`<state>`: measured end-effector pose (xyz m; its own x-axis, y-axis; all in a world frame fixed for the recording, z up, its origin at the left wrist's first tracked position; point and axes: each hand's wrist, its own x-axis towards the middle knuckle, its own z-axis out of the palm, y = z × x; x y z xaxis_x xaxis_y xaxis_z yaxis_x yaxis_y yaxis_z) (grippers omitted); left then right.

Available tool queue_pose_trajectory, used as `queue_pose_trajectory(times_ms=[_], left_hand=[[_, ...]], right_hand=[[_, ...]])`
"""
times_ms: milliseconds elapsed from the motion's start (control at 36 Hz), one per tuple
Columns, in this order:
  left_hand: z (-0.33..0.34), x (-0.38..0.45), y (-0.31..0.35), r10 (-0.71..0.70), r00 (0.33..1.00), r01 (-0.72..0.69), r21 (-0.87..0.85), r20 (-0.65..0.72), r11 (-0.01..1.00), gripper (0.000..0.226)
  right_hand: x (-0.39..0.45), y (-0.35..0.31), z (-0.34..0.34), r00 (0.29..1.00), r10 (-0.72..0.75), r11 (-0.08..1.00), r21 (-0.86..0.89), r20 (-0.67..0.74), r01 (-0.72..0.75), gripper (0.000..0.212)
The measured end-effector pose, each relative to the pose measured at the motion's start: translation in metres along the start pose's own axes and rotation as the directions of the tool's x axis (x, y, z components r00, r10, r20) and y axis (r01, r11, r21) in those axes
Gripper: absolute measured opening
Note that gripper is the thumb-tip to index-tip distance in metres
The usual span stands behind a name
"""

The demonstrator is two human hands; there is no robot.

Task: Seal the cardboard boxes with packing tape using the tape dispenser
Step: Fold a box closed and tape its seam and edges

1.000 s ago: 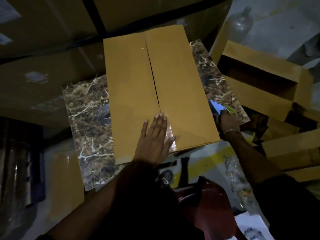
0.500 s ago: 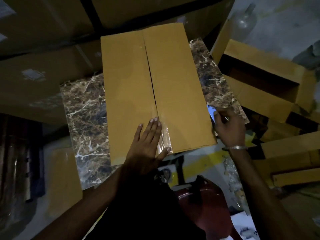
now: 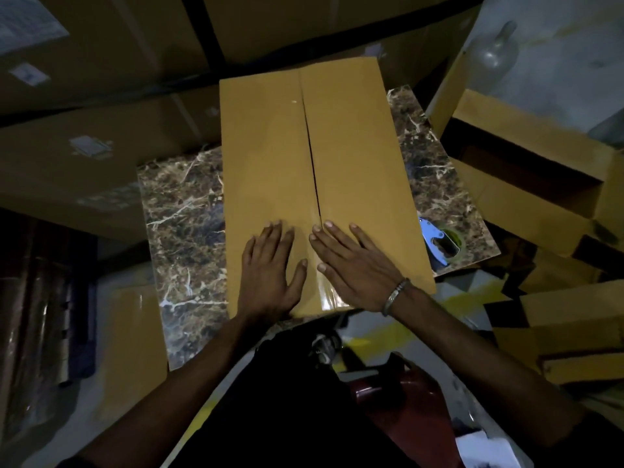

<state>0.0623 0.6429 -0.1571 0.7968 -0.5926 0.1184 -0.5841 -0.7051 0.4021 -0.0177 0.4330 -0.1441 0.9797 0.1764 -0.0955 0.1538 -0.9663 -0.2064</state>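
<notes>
both hands, left hand (image 3: 270,270) and right hand (image 3: 354,265), press flat with straight fingers on the cardboard box (image 3: 314,163) beside its seam, the tape dispenser (image 3: 439,239) lying right of the fingers, so uneven pressure could wrinkle the tape.

1. the cardboard box (image 3: 270,170) hides part of the marble slab (image 3: 184,231) beneath it.
2. the tape dispenser (image 3: 439,239) is partly behind the box's right edge.
3. dim far cartons (image 3: 101,45) run off frame.
</notes>
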Motion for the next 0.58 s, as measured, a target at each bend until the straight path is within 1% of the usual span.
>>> queue_pose_trajectory(times_ms=[56,111,222,306,389,472,528,583], left_hand=[[0.0,0.001,0.002,-0.047,0.998,0.045,0.052,0.033,0.998,0.068],[-0.001,0.003,0.004,-0.032,0.998,0.028,0.072,0.058,0.997,0.074],[-0.001,0.005,0.004,-0.039,0.996,0.031,0.097,0.085,0.995,0.089],[-0.002,0.01,0.003,-0.05,0.996,0.042,0.11,0.074,0.993,0.095],[-0.009,0.028,-0.003,-0.048,0.998,0.044,0.085,0.052,0.995,0.084],[-0.017,0.054,-0.012,-0.033,0.999,0.033,0.04,-0.003,0.999,0.067],[-0.017,0.067,-0.021,-0.002,1.0,0.002,-0.002,-0.007,1.0,0.064],[-0.013,0.072,-0.027,0.037,0.999,-0.039,-0.046,-0.033,0.998,0.066]], right_hand=[[0.016,0.005,-0.001,1.0,-0.009,1.0,-0.027,0.017,0.009,0.062],[0.036,0.012,-0.004,1.0,0.009,1.0,-0.024,0.028,-0.008,0.064],[0.098,0.037,-0.019,0.988,0.146,0.989,-0.011,0.04,-0.146,0.066],[0.147,0.06,-0.03,0.99,0.113,0.994,-0.015,0.084,-0.113,0.068],[0.19,0.078,-0.041,0.99,0.092,0.996,0.007,0.103,-0.094,0.071],[0.234,0.096,-0.051,0.987,0.14,0.99,-0.005,0.082,-0.14,0.075],[0.266,0.11,-0.057,0.983,0.164,0.986,-0.014,0.086,-0.164,0.076],[0.297,0.12,-0.061,0.978,0.191,0.982,-0.024,0.083,-0.19,0.077]])
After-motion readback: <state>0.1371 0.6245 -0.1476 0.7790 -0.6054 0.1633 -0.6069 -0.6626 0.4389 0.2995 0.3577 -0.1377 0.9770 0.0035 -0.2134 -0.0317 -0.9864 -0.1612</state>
